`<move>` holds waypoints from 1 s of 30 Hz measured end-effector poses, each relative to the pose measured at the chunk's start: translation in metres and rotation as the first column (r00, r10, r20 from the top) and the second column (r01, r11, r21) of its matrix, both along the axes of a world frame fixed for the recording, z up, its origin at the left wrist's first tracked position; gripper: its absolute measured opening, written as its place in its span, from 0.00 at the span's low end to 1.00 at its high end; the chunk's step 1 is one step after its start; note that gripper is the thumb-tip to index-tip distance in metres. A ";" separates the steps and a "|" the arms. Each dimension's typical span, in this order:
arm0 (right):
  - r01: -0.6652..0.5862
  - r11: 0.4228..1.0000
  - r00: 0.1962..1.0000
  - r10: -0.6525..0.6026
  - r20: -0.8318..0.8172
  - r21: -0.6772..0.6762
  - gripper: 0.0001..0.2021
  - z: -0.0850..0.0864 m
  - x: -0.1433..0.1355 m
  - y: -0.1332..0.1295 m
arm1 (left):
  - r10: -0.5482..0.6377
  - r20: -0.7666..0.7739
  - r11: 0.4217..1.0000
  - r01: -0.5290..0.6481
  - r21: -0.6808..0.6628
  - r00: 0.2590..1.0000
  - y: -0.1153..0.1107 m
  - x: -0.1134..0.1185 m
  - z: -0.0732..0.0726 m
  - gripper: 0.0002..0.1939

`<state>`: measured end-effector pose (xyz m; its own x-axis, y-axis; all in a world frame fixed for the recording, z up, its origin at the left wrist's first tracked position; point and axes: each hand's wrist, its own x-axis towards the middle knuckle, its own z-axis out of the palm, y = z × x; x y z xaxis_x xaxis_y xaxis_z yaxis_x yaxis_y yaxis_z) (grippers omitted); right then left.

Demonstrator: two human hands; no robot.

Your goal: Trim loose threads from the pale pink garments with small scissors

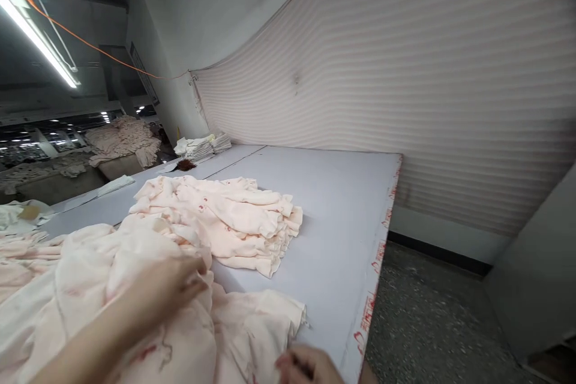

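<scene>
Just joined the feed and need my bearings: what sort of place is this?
Probably a garment factory floor. A stack of pale pink garments lies on a long grey cutting table, more fabric heaps sit on the tables behind, and fluorescent tube lights run overhead.

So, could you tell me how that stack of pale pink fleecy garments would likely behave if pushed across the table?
The stack of pale pink fleecy garments would probably slide on the smooth grey table. Its soft, uneven layers would likely shear and slump. It looks floppy, not fragile.
</scene>
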<state>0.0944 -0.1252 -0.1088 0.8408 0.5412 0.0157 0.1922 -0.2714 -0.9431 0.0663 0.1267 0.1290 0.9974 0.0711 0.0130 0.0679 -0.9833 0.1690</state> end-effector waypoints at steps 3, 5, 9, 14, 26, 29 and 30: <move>0.241 0.966 0.968 -0.234 0.087 -0.087 0.12 0.003 0.031 -0.034 | -0.119 -0.159 0.990 0.129 0.053 0.980 -0.040 0.019 -0.039 0.08; 0.301 0.945 0.949 -0.284 0.136 -0.130 0.07 0.003 0.045 -0.040 | -0.153 -0.193 0.987 0.160 0.024 0.969 -0.059 0.031 -0.060 0.11; 0.297 0.950 0.946 -0.279 0.166 -0.098 0.06 0.005 0.056 -0.025 | -0.194 -0.173 0.975 0.171 -0.140 0.966 -0.082 0.048 -0.086 0.15; 0.159 0.978 0.975 -0.177 0.132 0.133 0.13 0.037 0.052 -0.023 | -0.186 -0.112 0.926 0.136 -0.351 0.976 -0.103 0.056 -0.090 0.20; 0.208 0.817 0.973 -0.227 -0.031 0.537 0.15 0.098 0.037 0.001 | -0.134 -0.036 0.377 0.018 -0.926 0.990 -0.078 0.028 -0.074 0.17; 0.200 0.805 0.971 -0.239 -0.003 0.558 0.15 0.108 0.033 0.013 | -0.090 -0.033 0.370 0.003 -0.929 0.995 -0.080 0.020 -0.074 0.18; 0.199 0.808 0.970 -0.244 0.007 0.554 0.15 0.110 0.032 0.016 | -0.058 -0.016 0.399 0.008 -0.917 0.998 -0.081 0.018 -0.075 0.18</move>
